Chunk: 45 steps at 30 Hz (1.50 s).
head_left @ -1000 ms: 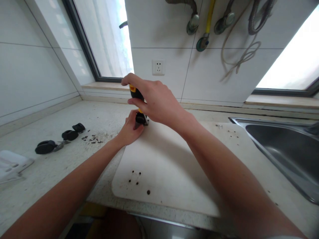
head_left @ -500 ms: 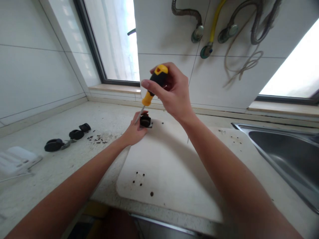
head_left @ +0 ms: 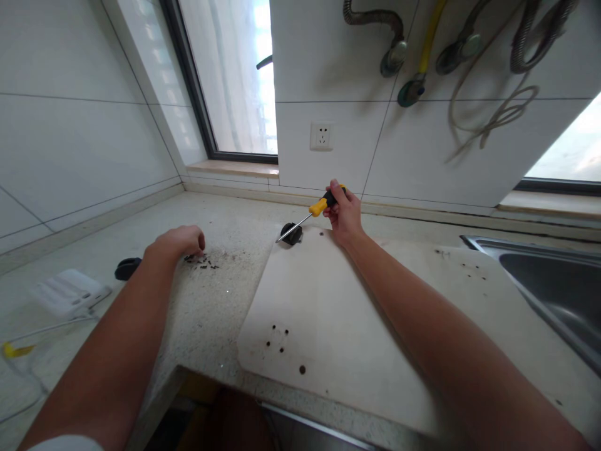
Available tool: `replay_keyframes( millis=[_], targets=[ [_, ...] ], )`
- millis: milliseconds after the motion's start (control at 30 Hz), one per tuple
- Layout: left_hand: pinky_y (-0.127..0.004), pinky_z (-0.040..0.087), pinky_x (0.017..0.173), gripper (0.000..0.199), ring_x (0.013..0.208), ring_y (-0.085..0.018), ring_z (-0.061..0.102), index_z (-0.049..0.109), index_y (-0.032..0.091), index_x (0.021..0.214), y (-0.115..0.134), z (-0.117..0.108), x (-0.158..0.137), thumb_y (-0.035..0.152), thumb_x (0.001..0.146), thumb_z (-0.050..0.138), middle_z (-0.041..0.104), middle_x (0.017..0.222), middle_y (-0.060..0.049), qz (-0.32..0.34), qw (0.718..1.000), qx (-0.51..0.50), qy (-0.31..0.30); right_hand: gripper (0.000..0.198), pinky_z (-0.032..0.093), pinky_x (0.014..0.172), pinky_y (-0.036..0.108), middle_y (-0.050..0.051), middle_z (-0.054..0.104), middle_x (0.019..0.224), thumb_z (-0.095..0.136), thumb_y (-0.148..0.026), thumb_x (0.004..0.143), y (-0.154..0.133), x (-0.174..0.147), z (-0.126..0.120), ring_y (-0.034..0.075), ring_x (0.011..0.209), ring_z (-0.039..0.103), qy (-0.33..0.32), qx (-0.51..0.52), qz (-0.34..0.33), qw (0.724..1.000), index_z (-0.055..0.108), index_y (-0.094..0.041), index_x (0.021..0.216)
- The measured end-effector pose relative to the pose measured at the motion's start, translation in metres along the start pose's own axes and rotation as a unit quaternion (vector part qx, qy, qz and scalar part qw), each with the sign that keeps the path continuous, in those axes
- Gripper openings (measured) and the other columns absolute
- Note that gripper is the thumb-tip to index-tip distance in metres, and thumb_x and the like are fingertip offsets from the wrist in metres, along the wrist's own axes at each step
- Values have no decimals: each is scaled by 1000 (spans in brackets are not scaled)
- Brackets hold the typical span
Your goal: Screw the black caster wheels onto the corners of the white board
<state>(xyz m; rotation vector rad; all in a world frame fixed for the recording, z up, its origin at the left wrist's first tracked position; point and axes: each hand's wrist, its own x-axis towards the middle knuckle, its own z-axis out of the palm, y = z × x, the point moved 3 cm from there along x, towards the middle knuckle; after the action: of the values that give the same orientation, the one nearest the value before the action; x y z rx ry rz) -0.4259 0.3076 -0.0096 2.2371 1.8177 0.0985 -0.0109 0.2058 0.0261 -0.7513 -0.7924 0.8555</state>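
Note:
My right hand [head_left: 346, 212] grips the yellow and black handle of a screwdriver [head_left: 321, 205], whose metal shaft slants down to the left past a black caster wheel [head_left: 291, 233]. The caster stands at the far left corner of a white board [head_left: 319, 300] with drilled holes. To the left, my left hand [head_left: 176, 242] is over a small pile of dark screws [head_left: 206, 263] on the counter, fingers curled together; whatever they pinch is hidden. Another black caster [head_left: 126, 269] shows partly behind my left forearm.
A white plastic device [head_left: 70, 293] with a cable lies on the counter [head_left: 211, 332] at left. A steel sink [head_left: 554, 282] is at the right. Hoses and a yellow pipe [head_left: 429, 37] come from the wall valves, and a power socket [head_left: 322, 136] sits behind my right hand.
My left hand has left the caster and moved left to the screws. My right hand has lowered, and the screwdriver has tilted flatter. The view has shifted somewhat.

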Motion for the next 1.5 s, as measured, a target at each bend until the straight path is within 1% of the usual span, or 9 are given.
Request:
replay_keyframes(
  millis=[267, 400, 500, 567, 667, 833, 1100, 1267, 1500],
  targets=[
    [-47, 54, 83, 14, 82, -37, 71, 71, 24, 53, 8, 11, 0, 28, 43, 78, 72, 67, -12, -61, 997, 25, -40, 70, 46, 42, 16, -7, 64, 66, 102, -73, 55, -1, 3, -2, 3, 47, 51, 8, 19, 7, 1000, 66, -20, 84],
    [-48, 56, 86, 15, 88, -38, 74, 73, 23, 59, 35, 1, -5, 35, 52, 79, 76, 75, -14, -6, 1000, -23, -9, 68, 47, 43, 16, -7, 65, 67, 102, -71, 59, 0, 4, -4, 4, 48, 52, 14, 27, 7, 1000, 65, -21, 85],
    [-42, 59, 88, 35, 96, -33, 76, 85, 26, 90, 68, -6, -14, 51, 67, 78, 84, 97, -11, 70, 991, -108, 24, 65, 50, 45, 17, -7, 66, 69, 101, -69, 62, 1, 6, -5, 4, 49, 54, 20, 27, 6, 999, 64, -22, 88],
    [-41, 60, 88, 46, 97, -30, 75, 87, 28, 107, 94, -10, -21, 59, 74, 79, 85, 103, -10, 133, 964, -221, 60, 66, 52, 47, 17, -6, 67, 71, 102, -68, 62, 2, 7, -6, 5, 50, 56, 24, 27, 3, 999, 64, -22, 89],
    [-42, 61, 87, 42, 90, -27, 73, 89, 28, 102, 126, -10, -31, 57, 72, 90, 83, 96, -9, 186, 901, -377, 107, 67, 56, 51, 18, -7, 67, 75, 101, -68, 62, 3, 8, -6, 6, 53, 60, 29, 28, -3, 999, 61, -24, 90],
    [-47, 65, 101, 39, 94, -26, 76, 86, 24, 89, 152, -3, -38, 45, 61, 103, 83, 97, -10, 174, 835, -509, 116, 66, 59, 57, 18, -7, 66, 80, 100, -68, 65, 4, 10, -8, 7, 62, 65, 40, 34, -13, 999, 58, -25, 93],
    [-46, 66, 114, 42, 112, -28, 83, 86, 19, 93, 159, 3, -41, 27, 58, 107, 86, 109, -12, 130, 755, -638, 79, 69, 59, 58, 18, -7, 68, 82, 101, -69, 60, 5, 10, -8, 7, 64, 65, 36, 41, -17, 998, 57, -25, 91],
    [-46, 71, 107, 40, 109, -30, 84, 86, 18, 93, 161, 6, -39, 27, 60, 106, 86, 104, -12, 121, 747, -645, 104, 71, 61, 59, 18, -7, 69, 79, 102, -70, 59, 2, 8, -6, 7, 63, 66, 31, 31, -18, 999, 57, -25, 91],
    [-53, 71, 102, 35, 99, -32, 84, 88, 23, 90, 164, 3, -41, 38, 63, 105, 86, 95, -10, 156, 774, -573, 220, 75, 61, 53, 20, -8, 68, 71, 104, -68, 58, 0, 2, -4, 8, 54, 65, 29, 7, -10, 1000, 47, -26, 84]
  ],
)
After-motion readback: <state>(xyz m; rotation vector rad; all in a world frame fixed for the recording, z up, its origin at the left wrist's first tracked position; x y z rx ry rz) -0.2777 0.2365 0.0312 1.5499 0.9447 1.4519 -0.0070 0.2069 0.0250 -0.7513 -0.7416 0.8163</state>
